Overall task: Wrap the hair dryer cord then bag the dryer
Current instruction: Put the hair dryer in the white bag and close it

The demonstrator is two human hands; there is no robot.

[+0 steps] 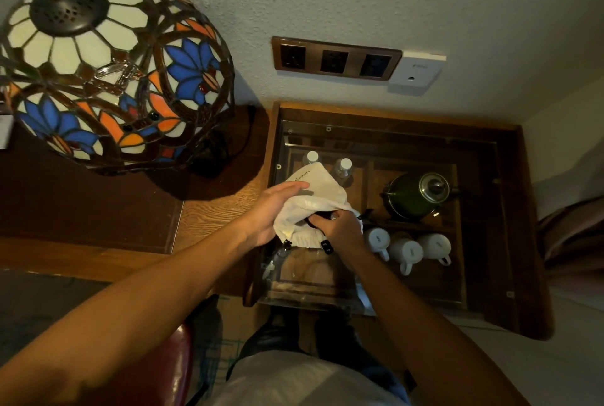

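A white cloth drawstring bag (315,191) lies on the glass top of a wooden cabinet, mouth toward me. My left hand (273,214) holds the bag's left side, fingers flat along the cloth. My right hand (341,230) grips the bag's mouth, where something black, the dryer or its cord (315,219), shows just inside. Black drawstring toggles (326,247) hang from the bag's near edge. The rest of the dryer is hidden inside the bag.
Under the glass top (408,144) stand two water bottles (343,167), a dark green kettle (416,195) and three white mugs (407,250). A stained-glass lamp (108,69) fills the desk at left. Wall sockets (336,59) sit above the cabinet.
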